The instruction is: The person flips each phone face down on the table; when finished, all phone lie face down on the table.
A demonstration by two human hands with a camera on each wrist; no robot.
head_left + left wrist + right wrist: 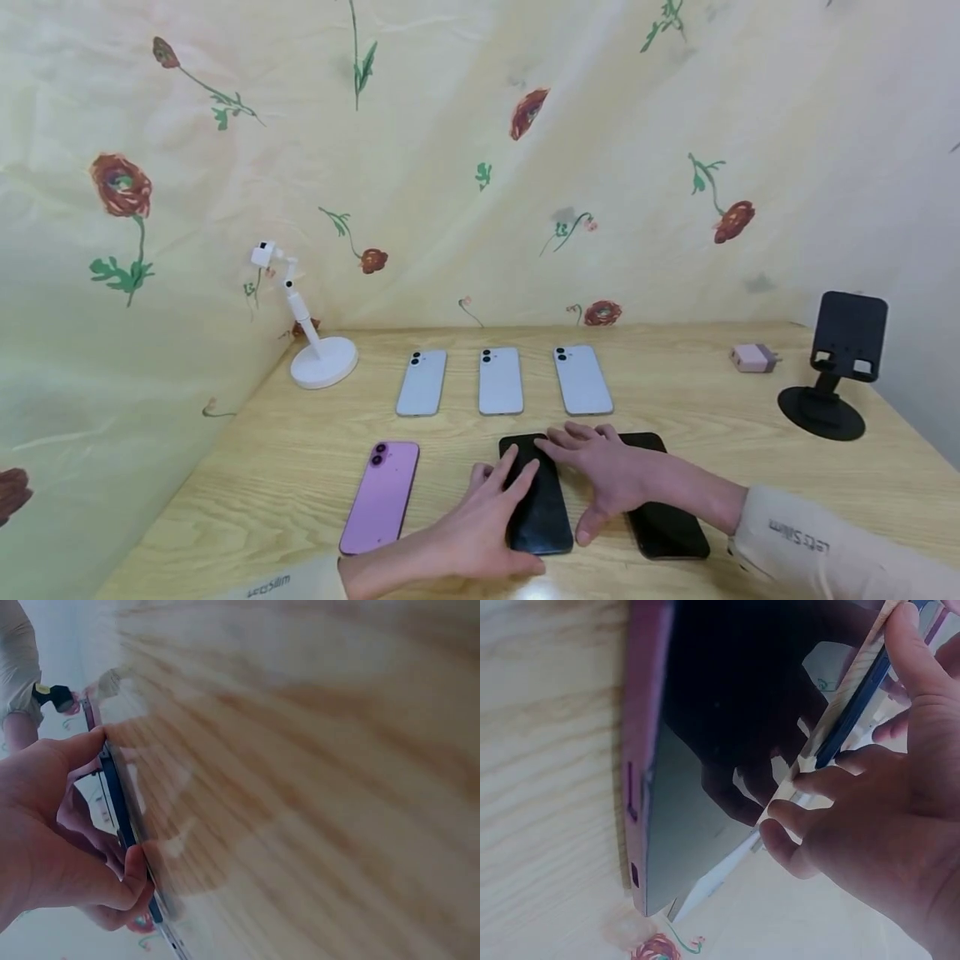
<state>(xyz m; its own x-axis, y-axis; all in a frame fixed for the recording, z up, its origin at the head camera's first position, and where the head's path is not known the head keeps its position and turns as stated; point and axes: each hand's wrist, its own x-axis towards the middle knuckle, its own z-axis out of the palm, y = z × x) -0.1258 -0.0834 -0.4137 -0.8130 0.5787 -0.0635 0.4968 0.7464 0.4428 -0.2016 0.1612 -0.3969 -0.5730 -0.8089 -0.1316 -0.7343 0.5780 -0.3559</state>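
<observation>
A smartphone with a black screen and dark blue edges lies flat at the table's front middle. My left hand spreads over its left side; two fingertips touch the screen, and the thumb lies by the bottom edge. In the left wrist view, the thumb and fingers of the left hand are along the blue phone edge. My right hand reaches in from the right, its fingers at the phone's upper right and its thumb beside the right edge. Beneath the right wrist lies a second black-screened phone, pink-edged in the right wrist view.
A lilac phone lies back up on the left. Farther back, three pale phones stand in a row: left, middle, right. A white stand, a pink charger plug and a black phone stand are near the edges.
</observation>
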